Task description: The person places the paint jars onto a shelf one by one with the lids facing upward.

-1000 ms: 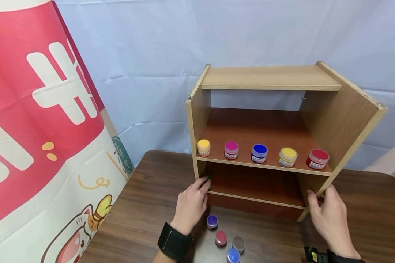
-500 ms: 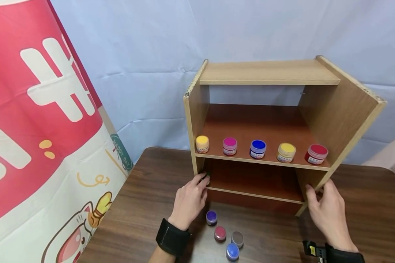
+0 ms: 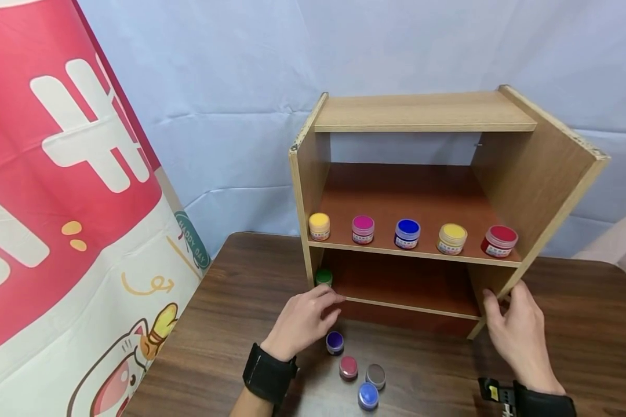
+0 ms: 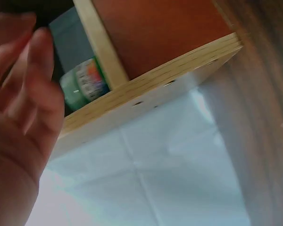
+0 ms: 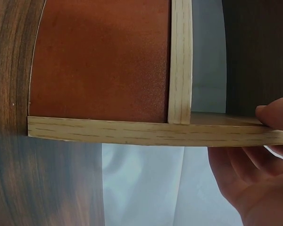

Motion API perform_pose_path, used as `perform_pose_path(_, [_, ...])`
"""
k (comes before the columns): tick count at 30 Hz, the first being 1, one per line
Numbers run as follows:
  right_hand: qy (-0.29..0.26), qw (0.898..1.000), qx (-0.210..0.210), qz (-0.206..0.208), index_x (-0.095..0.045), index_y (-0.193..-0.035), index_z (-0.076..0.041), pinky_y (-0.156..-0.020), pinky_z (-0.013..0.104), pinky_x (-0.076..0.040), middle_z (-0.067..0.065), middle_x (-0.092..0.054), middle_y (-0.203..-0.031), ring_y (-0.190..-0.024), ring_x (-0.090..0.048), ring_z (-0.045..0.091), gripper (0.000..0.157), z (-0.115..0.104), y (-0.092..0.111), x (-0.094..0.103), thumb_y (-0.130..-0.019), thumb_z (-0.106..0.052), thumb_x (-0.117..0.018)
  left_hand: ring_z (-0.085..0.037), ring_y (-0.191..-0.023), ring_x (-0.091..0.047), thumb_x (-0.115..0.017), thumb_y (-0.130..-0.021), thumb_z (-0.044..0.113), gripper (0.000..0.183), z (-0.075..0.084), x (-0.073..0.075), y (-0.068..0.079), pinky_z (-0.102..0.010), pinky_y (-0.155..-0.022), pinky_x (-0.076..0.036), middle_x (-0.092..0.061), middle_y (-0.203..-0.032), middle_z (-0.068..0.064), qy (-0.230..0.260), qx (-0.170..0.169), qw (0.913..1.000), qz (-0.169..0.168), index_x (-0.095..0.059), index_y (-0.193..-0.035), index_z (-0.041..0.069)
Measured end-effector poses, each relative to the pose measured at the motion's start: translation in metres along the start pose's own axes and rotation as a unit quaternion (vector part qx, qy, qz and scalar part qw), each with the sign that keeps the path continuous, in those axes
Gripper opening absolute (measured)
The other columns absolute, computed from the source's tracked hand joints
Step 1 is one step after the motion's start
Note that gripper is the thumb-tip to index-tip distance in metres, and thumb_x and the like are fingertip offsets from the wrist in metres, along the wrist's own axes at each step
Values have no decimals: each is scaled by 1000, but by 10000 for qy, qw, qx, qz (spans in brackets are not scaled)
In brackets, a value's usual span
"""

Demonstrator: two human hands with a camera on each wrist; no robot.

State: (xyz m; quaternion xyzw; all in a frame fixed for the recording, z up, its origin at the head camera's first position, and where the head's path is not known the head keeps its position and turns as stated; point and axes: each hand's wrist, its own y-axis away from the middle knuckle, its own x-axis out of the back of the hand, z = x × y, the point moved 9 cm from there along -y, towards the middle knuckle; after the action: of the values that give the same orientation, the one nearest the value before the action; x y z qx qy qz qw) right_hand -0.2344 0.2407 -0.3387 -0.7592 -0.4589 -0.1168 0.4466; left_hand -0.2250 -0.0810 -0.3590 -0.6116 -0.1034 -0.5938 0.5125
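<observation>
The fingers of my left hand (image 3: 304, 319) are loosely bent and hold nothing, just in front of the green jar (image 3: 324, 276), which stands at the left end of the lower shelf (image 3: 401, 284). My right hand (image 3: 519, 341) grips the right panel (image 3: 545, 179), thumb inside, fingers outside. Nearer me on the surface (image 3: 224, 324) are four jars: purple (image 3: 335, 343), red (image 3: 348, 368), grey (image 3: 375, 376), blue (image 3: 367, 396). Along the upper shelf (image 3: 401, 191), five jars stand spaced apart: yellow (image 3: 319, 226), pink (image 3: 363, 229), blue (image 3: 407, 234), yellow (image 3: 452, 238), red (image 3: 499, 241).

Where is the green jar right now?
In the head view, the green jar stands at the left end of the lower shelf, beside the side board and just beyond the left hand.
</observation>
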Motion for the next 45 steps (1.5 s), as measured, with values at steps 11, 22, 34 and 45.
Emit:
perform_pose_path(11, [-21, 10000, 64, 4, -48, -125, 6, -62, 36, -48, 27, -56, -106, -91, -56, 41, 41, 0, 0, 0, -87, -3, -58, -6, -75, -55, -70, -80, 32, 24, -17, -52, 16, -19, -63, -45, -63, -93, 9, 1205, 560, 9665, -2198, -71, -99, 19])
perform_pose_path(22, [-74, 9999, 76, 14, -49, -124, 5, -60, 8, -36, 25, -57, -105, -89, -57, 38, 40, 1, 0, 0, -86, -4, -59, -3, -76, -51, -76, -73, 33, 26, -19, -60, 21, -20, -65, -45, -60, -94, 8, 947, 703, 9612, -2493, -68, -96, 22])
perform_pose_path(34, [-68, 9999, 103, 1, -49, -122, 6, -62, 38, -50, 25, -57, -105, -92, -57, 40, 38, -2, 0, 0, -87, -3, -58, -3, -74, -50, -78, -70, 30, 25, -17, -68, 23, -21, -65, -45, -55, -87, 10, 725, 650, 9614, -2574, -65, -91, 23])
perform_pose_path(45, [-119, 9999, 99, -17, -49, -123, 5, -60, 9, -38, 25, -57, -105, -92, -57, 40, 39, -1, 0, 1, -87, -4, -58, -4, -74, -50, -78, -70, 28, 27, -16, -69, 23, -21, -65, -45, -56, -88, 9, 663, 697, 9614, -2578, -63, -92, 22])
